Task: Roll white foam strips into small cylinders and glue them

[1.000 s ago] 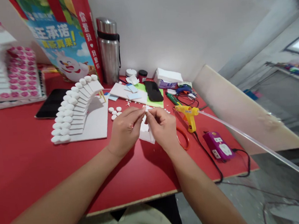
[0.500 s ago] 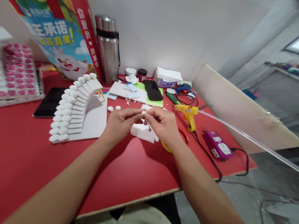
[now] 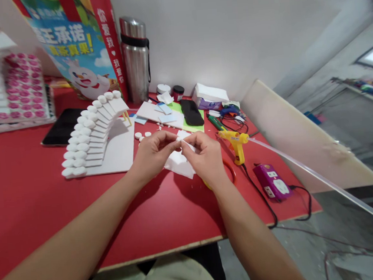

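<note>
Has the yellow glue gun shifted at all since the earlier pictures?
No. The glue gun sits in the same spot relative to the purple power box, beyond it and to its left, as before.

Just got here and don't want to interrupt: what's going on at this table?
A person is pinching a small white piece between the fingertips of the left hand and right hand, above a white sheet on the red table. Model stairs edged with white discs stand to the left. A yellow glue gun lies to the right, unheld.
</note>
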A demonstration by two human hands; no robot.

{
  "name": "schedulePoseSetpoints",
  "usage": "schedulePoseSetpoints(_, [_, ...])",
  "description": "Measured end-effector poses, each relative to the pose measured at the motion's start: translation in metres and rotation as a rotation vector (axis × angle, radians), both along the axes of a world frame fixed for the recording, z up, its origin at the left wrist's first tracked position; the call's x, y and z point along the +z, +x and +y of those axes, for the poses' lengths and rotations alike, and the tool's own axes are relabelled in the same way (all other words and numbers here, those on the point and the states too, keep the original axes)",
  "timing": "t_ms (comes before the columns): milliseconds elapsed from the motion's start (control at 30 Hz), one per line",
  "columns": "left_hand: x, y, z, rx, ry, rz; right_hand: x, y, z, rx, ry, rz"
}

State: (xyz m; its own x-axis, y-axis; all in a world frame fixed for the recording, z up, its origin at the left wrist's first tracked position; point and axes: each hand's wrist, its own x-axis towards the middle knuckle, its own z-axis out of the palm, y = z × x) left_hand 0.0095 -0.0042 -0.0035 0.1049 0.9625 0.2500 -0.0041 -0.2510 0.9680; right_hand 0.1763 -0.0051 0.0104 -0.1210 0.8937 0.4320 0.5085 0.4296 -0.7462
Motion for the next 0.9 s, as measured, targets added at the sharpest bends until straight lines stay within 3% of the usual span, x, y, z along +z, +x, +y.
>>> schedulePoseSetpoints(100, [-0.004, 0.001, 0.0, 0.01, 0.015, 0.001, 0.002, -0.001, -0.002, -0.011, 0.1, -0.09])
schedulePoseSetpoints(167, [-0.006, 0.0, 0.002, 0.008, 0.025, 0.007, 0.004, -0.002, -0.003, 0.012, 0.046, -0.055])
schedulePoseSetpoints(233, [-0.007, -0.003, 0.004, -0.003, 0.027, 0.018, 0.008, -0.001, -0.002, 0.075, -0.171, 0.139])
schedulePoseSetpoints(333, [-0.004, -0.008, 0.008, -0.016, 0.04, 0.04, 0.013, 0.002, 0.003, 0.2, -0.647, 0.543])
schedulePoseSetpoints(400, [-0.001, -0.011, 0.01, -0.021, 0.049, 0.06, 0.016, 0.006, 0.008, 0.297, -0.903, 0.694])
schedulePoseSetpoints(500, [0.002, -0.013, 0.01, -0.044, 0.043, 0.067, 0.016, 0.01, 0.014, 0.464, -1.089, 0.77])
schedulePoseSetpoints(667, [0.003, -0.012, 0.008, -0.058, -0.012, 0.03, 0.013, 0.009, 0.01, 0.534, -0.964, 0.833])
schedulePoseSetpoints(900, [-0.002, -0.011, 0.009, -0.035, -0.056, -0.037, 0.008, 0.004, 0.005, 0.371, -0.668, 0.635])
